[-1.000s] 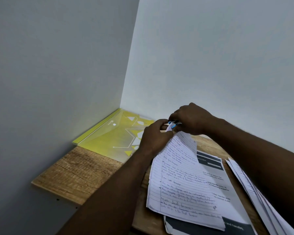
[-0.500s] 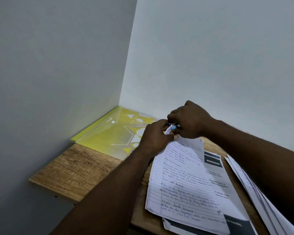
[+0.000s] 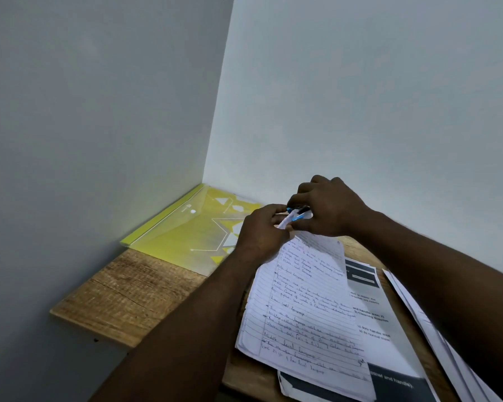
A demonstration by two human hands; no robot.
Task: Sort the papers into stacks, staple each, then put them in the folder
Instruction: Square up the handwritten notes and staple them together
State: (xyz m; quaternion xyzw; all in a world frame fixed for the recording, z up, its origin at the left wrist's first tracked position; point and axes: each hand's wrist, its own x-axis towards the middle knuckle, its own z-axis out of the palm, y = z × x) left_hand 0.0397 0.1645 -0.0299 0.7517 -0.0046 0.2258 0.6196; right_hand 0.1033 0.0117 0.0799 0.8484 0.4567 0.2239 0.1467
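Note:
A stack of lined handwritten papers (image 3: pixel 305 309) lies on the wooden desk (image 3: pixel 128 297), its far corner lifted. My left hand (image 3: pixel 259 230) pinches that corner. My right hand (image 3: pixel 328 207) grips a small blue and black stapler (image 3: pixel 298 213) set on the same corner. Most of the stapler is hidden under my fingers. A yellow translucent folder (image 3: pixel 186 230) lies shut in the far left corner against the wall.
A printed sheet with dark blocks (image 3: pixel 389 329) lies under the handwritten stack. Another pile of white papers (image 3: pixel 436 338) runs along the right, partly under my right forearm. Walls close the desk at the back and left.
Both hands stay at the stack's far corner with the stapler. The whole scene has shifted slightly in the frame; the hold looks the same.

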